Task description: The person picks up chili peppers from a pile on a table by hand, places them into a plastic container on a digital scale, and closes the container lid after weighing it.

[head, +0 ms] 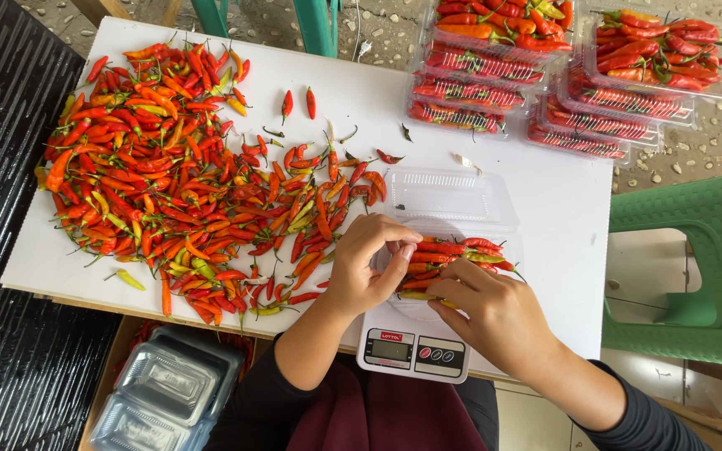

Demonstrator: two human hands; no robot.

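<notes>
Fingertips of left hand [367, 263] curled and pinched together over the near-left end of a clear plastic clamshell tray [453, 200], touching the red chillies packed in the tray [453, 260]; whether a single chilli is gripped cannot be told. Right hand [490, 311] beside it, fingers bent and partly closed, tips pressed on the near edge of the same chillies, one yellowish pepper just under the fingertips. Both hands close together, nearly touching, dark long sleeves pushed up the forearms.

Tray resting on a small white digital kitchen scale [415, 349] with a grey display, its hinged clear lid lying open and flat behind the chillies (away from the body). Scale sitting at the near edge of a white rectangular tabletop [561, 200].

To the left of the hands, a broad loose heap of small red, orange and green chillies [169, 175] spread over the table, reaching almost to the left wrist. At the far right corner, stacks of filled clear plastic trays of red chillies [570, 75], two piles side by side. Below the table at left, a stack of empty clear plastic trays [165, 397]. To the right, a green plastic chair [695, 259].
</notes>
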